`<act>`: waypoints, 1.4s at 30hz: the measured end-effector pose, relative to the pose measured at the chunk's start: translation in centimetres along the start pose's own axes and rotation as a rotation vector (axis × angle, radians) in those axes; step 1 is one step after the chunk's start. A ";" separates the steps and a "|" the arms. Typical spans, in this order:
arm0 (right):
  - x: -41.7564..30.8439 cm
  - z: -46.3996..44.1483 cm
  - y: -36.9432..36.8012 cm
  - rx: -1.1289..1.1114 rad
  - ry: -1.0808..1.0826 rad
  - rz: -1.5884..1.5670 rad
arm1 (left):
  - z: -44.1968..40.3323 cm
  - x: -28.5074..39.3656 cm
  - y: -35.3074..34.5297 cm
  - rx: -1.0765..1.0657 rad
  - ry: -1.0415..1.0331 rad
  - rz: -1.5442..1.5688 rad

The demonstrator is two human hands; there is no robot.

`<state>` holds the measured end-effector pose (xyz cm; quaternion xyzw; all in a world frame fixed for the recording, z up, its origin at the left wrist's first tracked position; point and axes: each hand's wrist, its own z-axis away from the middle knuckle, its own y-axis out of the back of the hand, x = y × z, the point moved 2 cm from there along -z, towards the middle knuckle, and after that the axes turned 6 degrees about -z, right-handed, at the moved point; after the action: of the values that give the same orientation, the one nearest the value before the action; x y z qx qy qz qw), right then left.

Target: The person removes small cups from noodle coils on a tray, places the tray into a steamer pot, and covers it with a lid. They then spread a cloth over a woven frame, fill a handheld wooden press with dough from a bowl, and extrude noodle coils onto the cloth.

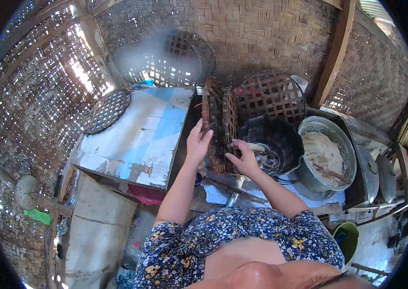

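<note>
Two dark woven baskets or trays stand on edge side by side in the middle of the head view. My left hand is at the near left side of the left-hand one, its thumb and fingers apart. At the lower end of the latticed one, my right hand touches the rim with its fingers bent; what it grips is too small to make out. Right of it lies a black fluted basin with pale items inside. A large metal pot holds a pale mass and a wooden utensil.
A worn white and blue tabletop lies left, with a round lattice tray at its edge. Another lattice basket leans on the woven wall. Pot lids stand at right. A green bucket is below.
</note>
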<state>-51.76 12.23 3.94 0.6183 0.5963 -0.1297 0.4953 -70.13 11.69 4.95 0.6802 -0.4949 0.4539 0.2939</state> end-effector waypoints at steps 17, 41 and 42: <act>-4.5 -2.4 4.6 0.159 0.080 -0.122 | -1.7 -5.9 9.8 0.310 0.310 0.101; 9.9 13.7 17.7 0.901 -0.687 -1.036 | -1.4 -4.9 9.4 0.249 0.328 0.117; 9.5 13.8 17.5 0.911 -0.695 -1.030 | -1.4 -4.9 9.3 0.263 0.306 0.103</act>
<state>-28.22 10.97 -1.78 0.3294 0.5069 -0.7633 0.2280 -79.78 11.76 0.64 0.6097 -0.4149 0.6272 0.2507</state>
